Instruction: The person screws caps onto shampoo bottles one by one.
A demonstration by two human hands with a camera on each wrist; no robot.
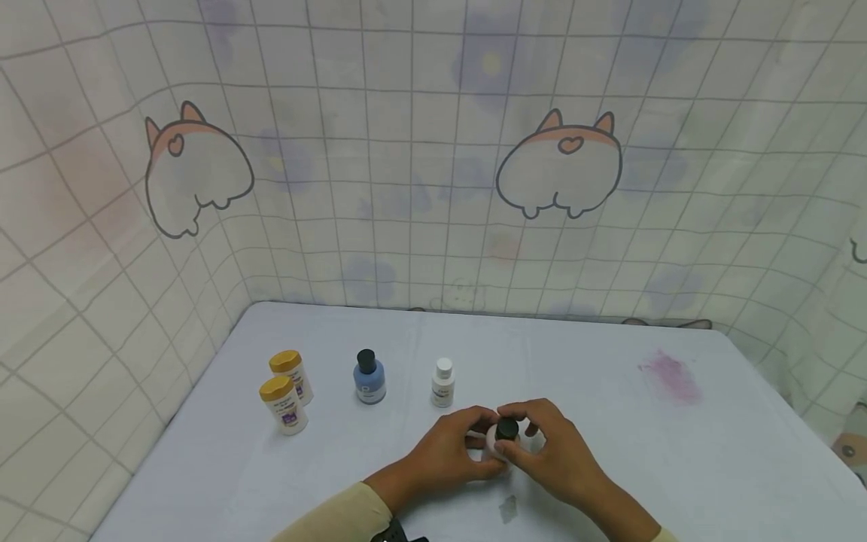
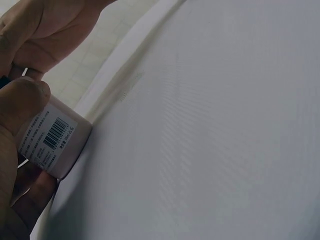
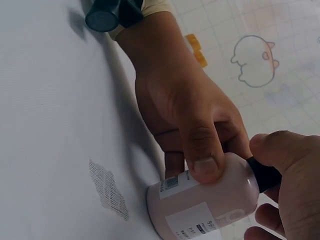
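Note:
A pale pink bottle (image 3: pixel 235 187) with a black cap (image 1: pixel 507 428) stands on the white table, with printed labels and a barcode on its side. My left hand (image 1: pixel 450 448) grips the bottle's body, thumb on the near side and fingers around the far side. With thumb and fingers, my right hand (image 1: pixel 558 455) pinches the black cap from the right. The left wrist view shows the barcode label (image 2: pixel 52 135) beside the left thumb. Whether the cap is loose or tight cannot be told.
Behind the hands stands a small white bottle (image 1: pixel 443 384), with a blue black-capped bottle (image 1: pixel 369 379) to its left. Two white jars with yellow lids, one nearer (image 1: pixel 284 406) and one behind (image 1: pixel 291 369), are farther left. A pink stain (image 1: pixel 673 378) marks the table's right side.

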